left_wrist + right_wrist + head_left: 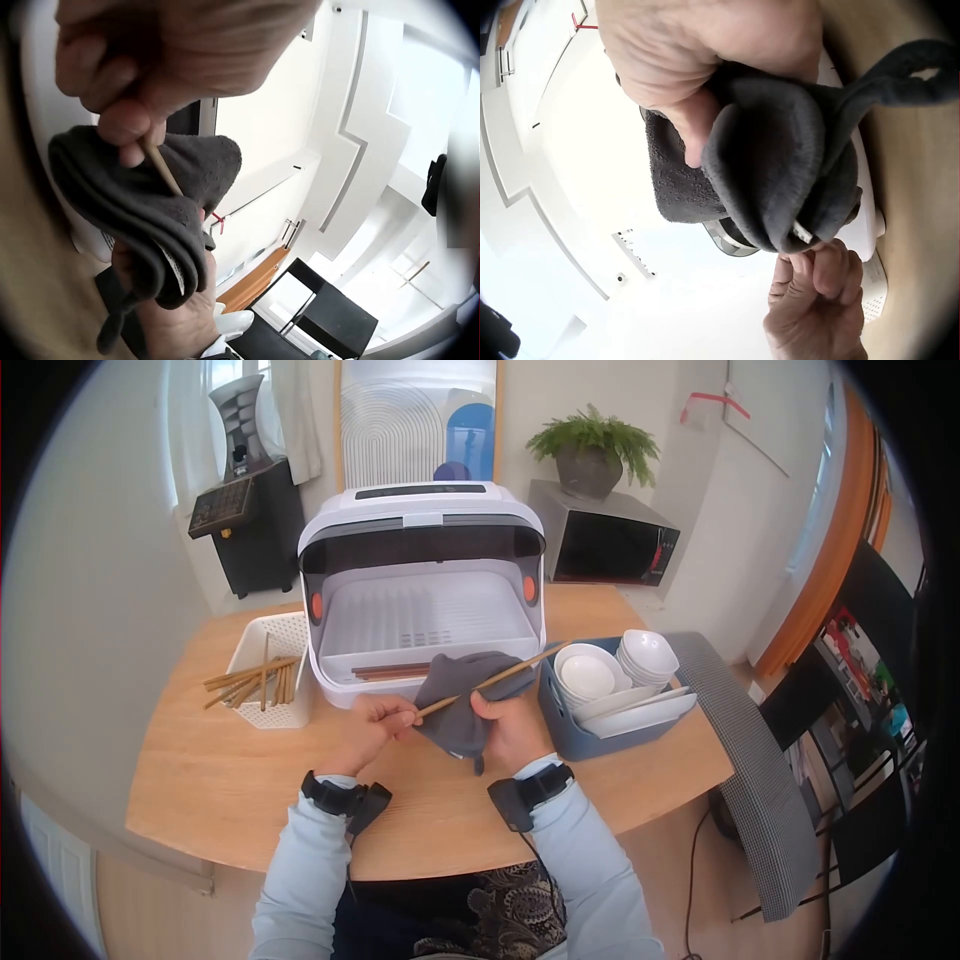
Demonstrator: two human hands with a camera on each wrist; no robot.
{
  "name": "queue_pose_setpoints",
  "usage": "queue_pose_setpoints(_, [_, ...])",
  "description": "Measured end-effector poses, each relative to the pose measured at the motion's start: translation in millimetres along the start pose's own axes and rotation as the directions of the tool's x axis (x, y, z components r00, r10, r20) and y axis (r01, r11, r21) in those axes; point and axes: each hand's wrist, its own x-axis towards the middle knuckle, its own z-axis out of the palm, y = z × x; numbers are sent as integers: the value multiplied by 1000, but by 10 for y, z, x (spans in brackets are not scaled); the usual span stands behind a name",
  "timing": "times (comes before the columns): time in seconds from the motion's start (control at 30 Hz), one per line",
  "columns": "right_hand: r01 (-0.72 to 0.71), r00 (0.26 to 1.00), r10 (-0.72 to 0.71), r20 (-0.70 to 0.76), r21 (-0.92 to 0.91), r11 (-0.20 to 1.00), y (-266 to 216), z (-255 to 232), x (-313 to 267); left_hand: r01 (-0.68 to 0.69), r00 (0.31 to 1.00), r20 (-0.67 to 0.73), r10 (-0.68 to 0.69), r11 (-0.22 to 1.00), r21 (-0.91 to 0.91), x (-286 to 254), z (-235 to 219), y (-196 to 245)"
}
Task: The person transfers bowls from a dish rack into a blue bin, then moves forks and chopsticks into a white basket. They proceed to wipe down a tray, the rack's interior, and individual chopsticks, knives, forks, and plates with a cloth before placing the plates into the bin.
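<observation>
In front of the white cabinet, my left hand (378, 728) pinches the near end of a wooden chopstick (438, 706). A dark grey cloth (455, 722) is folded about the middle of the chopstick, and its far end sticks out toward the upper right. My right hand (515, 730) grips the cloth, with the thumb laid over it near the chopstick. In the right wrist view the cloth (772, 157) bunches in thick folds and a hanging loop (900, 79) trails from it. The left wrist view shows the chopstick (161, 169) running from the left fingertips into the cloth.
The white cabinet (420, 503) stands with its front open, and brown chopsticks (390, 672) lie along its front. A white basket (287, 715) with several wooden chopsticks is at left. At right a blue bin (600, 742) holds white bowls (650, 652) and plates (645, 715).
</observation>
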Motion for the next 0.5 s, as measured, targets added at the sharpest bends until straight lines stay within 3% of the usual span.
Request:
queue_pose_setpoints(0.17, [123,992,-123,-3,113,986,-155,-68,27,197,978,-42,-202,975,-98,-64,-296,-1])
queue_pose_setpoints(0.27, [163,986,-154,-62,180,970,-267,-120,38,203,970,-113,-215,973,-112,-102,-481,-100])
queue_pose_setpoints(0.33, [177,981,-156,-116,194,965,-309,-125,36,187,978,-72,-196,976,-112,-114,-625,-202])
queue_pose_setpoints(0.43, [190,980,-174,-99,187,964,-263,-110,54,174,980,-75,-184,977,-121,-106,-620,-311])
queue_pose_setpoints(0.5, [125,990,-116,-77,134,983,-183,-70,46,182,978,-80,-194,974,-133,-109,-517,-324])
